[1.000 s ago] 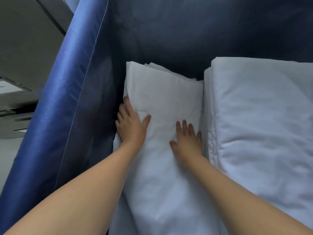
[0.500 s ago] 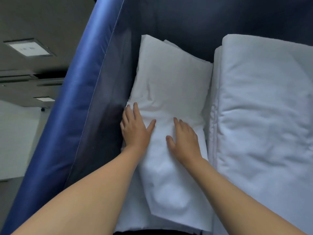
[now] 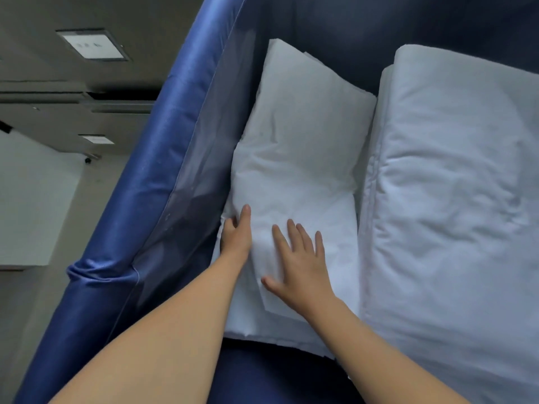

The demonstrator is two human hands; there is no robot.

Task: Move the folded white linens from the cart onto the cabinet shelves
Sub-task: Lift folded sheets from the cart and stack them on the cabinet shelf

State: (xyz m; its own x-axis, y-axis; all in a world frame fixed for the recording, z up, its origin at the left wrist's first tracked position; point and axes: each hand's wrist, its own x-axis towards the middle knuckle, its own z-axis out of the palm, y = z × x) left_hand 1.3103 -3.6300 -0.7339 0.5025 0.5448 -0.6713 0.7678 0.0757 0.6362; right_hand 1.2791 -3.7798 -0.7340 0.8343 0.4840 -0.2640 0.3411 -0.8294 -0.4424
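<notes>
My right hand (image 3: 297, 266) lies flat on the narrow stack of folded white linens (image 3: 300, 158), fingers straight and spread, palm pressing the top sheet near its front edge. My left hand (image 3: 236, 234) works the stack's left side — thumb up on the cloth, the other fingers tucked down between the linen and the cart's wall, where I cannot tell how far they curl. Both bare forearms reach in from the bottom of the view.

The stack sits inside the blue cart (image 3: 163, 176), against its left wall, its far end angled toward the cart's back corner. Several layers show at its near edge, resting on the dark blue lining of the cart floor. Just beside it on the right, touching along its length, lies a larger, thicker pile of white bedding (image 3: 455, 199) — rumpled on top, folded edges facing the narrow stack.

Beyond the padded blue rim of the cart, at left, are a grey ceiling with recessed light panels (image 3: 92, 45) and a pale wall (image 3: 32, 205).
</notes>
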